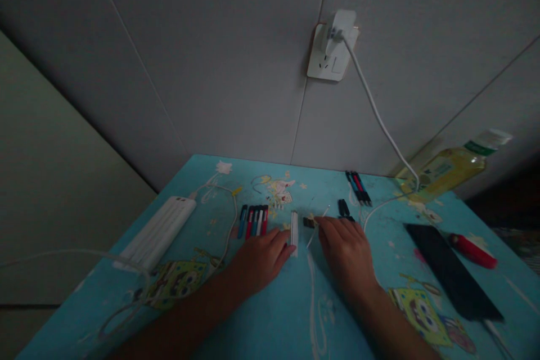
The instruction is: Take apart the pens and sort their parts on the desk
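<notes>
My left hand (264, 259) lies on the blue table, its thumb and fingers closed against a bundle of slim white sticks (294, 230) that look like pen refills. To the right, my right hand (346, 250) is bent down with its fingertips pinched at a thin white stick (311, 238) lying aslant. A small dark piece (309, 223) sits beside those fingertips; its kind is unclear. Black caps or pen parts (343, 207) lie just beyond the right hand, partly hidden by it. Past the left hand is a row of blue, red and white pen barrels (254, 219).
Several pens (358, 188) lie near the wall. A white power strip (158, 230) with cable is on the left. On the right are a dark flat device (451, 270), a red object (473, 250) and a tilted bottle of yellow liquid (451, 169). A charger cable (375, 107) hangs from the socket.
</notes>
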`<state>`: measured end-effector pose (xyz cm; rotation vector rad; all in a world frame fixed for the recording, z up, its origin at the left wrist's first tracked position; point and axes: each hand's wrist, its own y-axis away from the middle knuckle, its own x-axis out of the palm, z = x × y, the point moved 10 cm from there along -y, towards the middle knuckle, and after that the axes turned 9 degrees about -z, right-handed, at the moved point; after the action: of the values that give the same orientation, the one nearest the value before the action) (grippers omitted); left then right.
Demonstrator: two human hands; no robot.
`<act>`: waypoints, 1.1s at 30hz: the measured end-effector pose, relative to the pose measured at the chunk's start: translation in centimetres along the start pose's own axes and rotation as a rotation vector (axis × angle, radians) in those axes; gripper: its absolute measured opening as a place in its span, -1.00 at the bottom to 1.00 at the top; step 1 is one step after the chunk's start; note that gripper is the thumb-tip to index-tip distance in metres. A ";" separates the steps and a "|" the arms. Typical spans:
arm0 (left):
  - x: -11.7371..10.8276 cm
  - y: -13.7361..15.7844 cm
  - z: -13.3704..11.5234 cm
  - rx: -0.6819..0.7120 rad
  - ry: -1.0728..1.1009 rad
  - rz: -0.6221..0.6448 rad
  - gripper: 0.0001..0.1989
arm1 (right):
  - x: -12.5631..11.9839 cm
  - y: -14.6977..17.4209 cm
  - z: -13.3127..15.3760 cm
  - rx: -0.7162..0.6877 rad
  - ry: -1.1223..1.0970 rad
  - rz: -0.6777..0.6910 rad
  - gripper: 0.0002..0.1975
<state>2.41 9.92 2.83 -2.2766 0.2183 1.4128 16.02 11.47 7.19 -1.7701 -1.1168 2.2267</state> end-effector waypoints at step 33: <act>1.7 0.1 -1.8 0.211 -0.205 0.063 -0.82 | 3.2 1.9 3.1 -0.085 -0.185 0.204 -0.84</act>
<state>4.61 9.20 1.94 -1.9567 0.3576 1.5640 12.93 10.09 3.70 -1.8163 -1.1249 2.5430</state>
